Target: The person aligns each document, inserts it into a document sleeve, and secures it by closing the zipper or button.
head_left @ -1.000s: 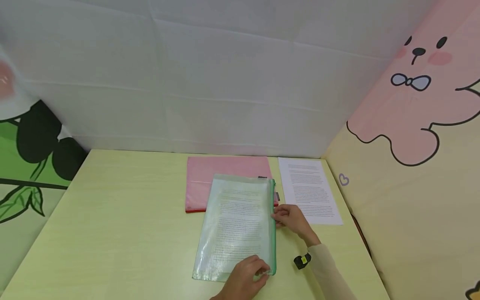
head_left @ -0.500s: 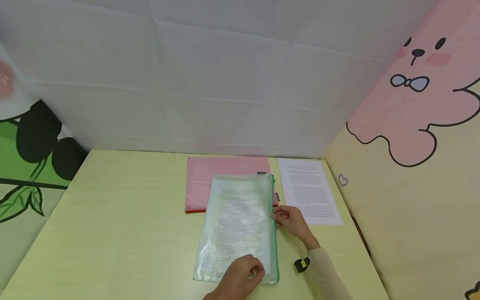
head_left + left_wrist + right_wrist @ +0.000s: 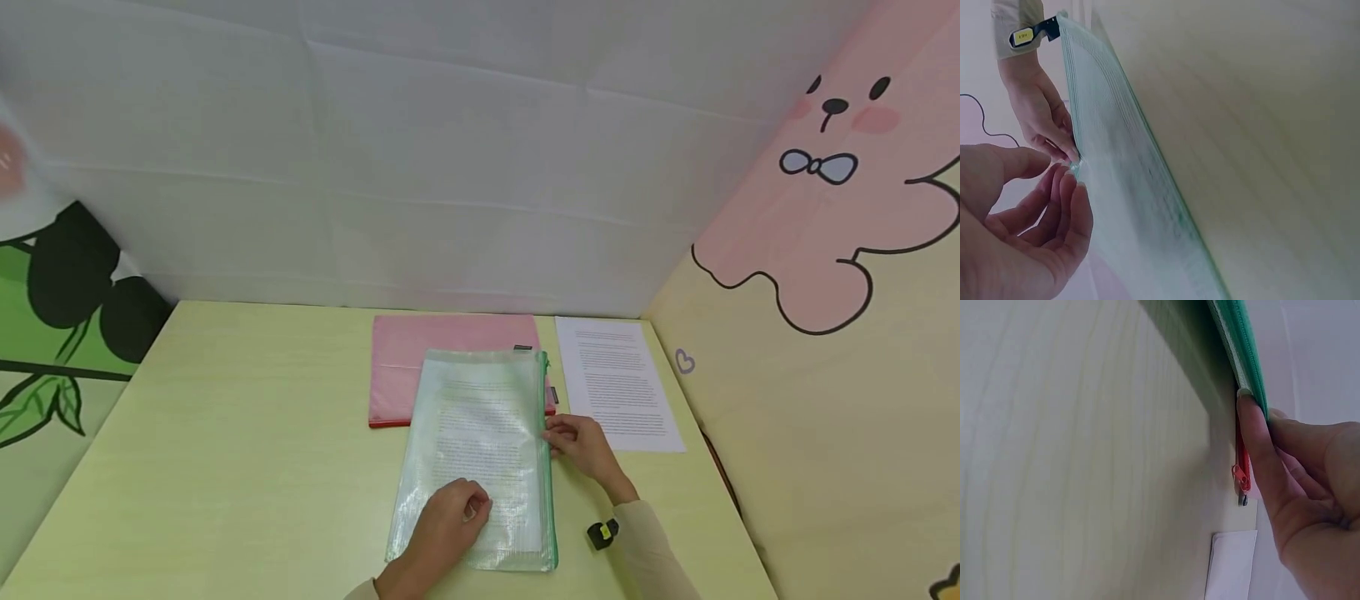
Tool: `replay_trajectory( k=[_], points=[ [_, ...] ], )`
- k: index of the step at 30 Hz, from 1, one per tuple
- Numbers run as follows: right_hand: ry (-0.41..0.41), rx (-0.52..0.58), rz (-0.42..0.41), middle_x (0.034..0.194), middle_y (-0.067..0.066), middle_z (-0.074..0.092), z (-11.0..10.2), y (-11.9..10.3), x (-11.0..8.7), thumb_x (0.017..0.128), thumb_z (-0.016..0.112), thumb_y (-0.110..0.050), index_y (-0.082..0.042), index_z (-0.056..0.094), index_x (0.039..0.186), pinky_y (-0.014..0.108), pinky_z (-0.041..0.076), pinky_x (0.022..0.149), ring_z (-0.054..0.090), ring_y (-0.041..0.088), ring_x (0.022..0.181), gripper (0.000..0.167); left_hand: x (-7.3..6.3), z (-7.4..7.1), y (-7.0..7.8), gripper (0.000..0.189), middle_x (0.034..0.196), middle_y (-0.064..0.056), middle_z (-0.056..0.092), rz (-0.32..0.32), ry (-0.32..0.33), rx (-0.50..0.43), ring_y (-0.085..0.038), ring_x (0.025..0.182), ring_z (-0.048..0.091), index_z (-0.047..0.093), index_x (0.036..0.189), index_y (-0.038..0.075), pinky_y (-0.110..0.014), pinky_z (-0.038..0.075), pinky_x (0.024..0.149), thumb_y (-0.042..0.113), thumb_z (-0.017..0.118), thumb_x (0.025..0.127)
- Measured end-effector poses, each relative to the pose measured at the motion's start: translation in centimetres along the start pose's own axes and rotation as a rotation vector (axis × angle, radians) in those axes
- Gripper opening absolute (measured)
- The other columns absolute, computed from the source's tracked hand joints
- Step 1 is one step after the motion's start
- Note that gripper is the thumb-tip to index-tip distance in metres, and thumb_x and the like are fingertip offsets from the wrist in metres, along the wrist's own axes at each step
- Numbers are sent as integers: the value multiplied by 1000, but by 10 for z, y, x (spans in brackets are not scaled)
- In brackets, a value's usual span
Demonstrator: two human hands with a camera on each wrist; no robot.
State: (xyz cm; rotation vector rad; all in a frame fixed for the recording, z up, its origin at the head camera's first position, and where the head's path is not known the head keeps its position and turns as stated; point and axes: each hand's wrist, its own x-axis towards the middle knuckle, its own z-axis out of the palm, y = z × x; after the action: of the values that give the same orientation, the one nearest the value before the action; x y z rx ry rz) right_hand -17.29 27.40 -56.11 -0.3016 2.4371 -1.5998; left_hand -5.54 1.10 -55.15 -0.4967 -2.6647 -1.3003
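A translucent mesh zip pouch (image 3: pixel 480 392) with a green zipper edge lies in the middle of the table, with a printed sheet showing through it. My right hand (image 3: pixel 588 450) pinches the pouch's right edge about halfway up; in the right wrist view thumb and finger grip the green zipper (image 3: pixel 1250 359) from both sides. Over the lower part of the pouch hovers my left hand (image 3: pixel 446 517), its fingers loosely bent. The left wrist view shows a gap between thumb and fingertips (image 3: pixel 1075 187), with nothing held.
Partly under the green pouch lies a pink zip pouch (image 3: pixel 450 333) with a red zipper. To its right is a printed paper sheet (image 3: pixel 618 383). A white wall (image 3: pixel 420 183) closes the back and a pink-and-cream panel (image 3: pixel 825 433) the right side.
My left hand has left the pouch's lower right corner and moved left and up across the pouch. That corner lies flatter now. The right hand keeps its grip on the edge.
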Motion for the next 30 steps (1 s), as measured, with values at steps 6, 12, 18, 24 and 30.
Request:
replay_trajectory(
  k=[6, 12, 18, 24, 30],
  points=[
    [-7, -10, 4, 97, 29, 70, 1, 0, -1, 95, 68, 6, 17, 65, 111, 43, 62, 69, 73, 38, 81, 20, 6, -9, -10, 17, 74, 9, 60, -35, 113, 100, -8, 70, 58, 67, 79, 13, -24, 50, 61, 1, 77, 85],
    [-25, -14, -9, 98, 36, 68, 1, -24, -8, 95, 65, 10, 21, 63, 110, 53, 59, 72, 70, 49, 83, 19, 15, -20, -20, 14, 73, 5, 59, -90, 141, 161, -10, 70, 57, 68, 79, 9, -26, 52, 63, 0, 75, 87],
    [-26, -7, -33, 97, 36, 68, 0, -36, -12, 95, 64, 10, 22, 63, 110, 52, 60, 71, 71, 46, 81, 19, 20, -28, -34, 8, 74, 0, 62, -99, 197, 189, -15, 70, 60, 72, 82, 2, -31, 54, 65, -5, 74, 84],
    [-18, 3, -34, 96, 36, 68, 1, -32, -13, 94, 65, 11, 21, 63, 109, 51, 60, 71, 71, 47, 81, 18, 24, -33, -46, 6, 76, -6, 62, -121, 250, 221, -22, 72, 60, 72, 90, -4, -39, 54, 67, -4, 74, 84],
    [-22, 8, -35, 97, 37, 68, 1, -30, -14, 94, 65, 11, 22, 63, 110, 51, 60, 71, 70, 50, 82, 19, 26, -39, -55, 24, 91, -21, 65, -184, 256, 247, -38, 85, 63, 68, 106, -15, -51, 55, 78, -2, 73, 86]
  ],
)
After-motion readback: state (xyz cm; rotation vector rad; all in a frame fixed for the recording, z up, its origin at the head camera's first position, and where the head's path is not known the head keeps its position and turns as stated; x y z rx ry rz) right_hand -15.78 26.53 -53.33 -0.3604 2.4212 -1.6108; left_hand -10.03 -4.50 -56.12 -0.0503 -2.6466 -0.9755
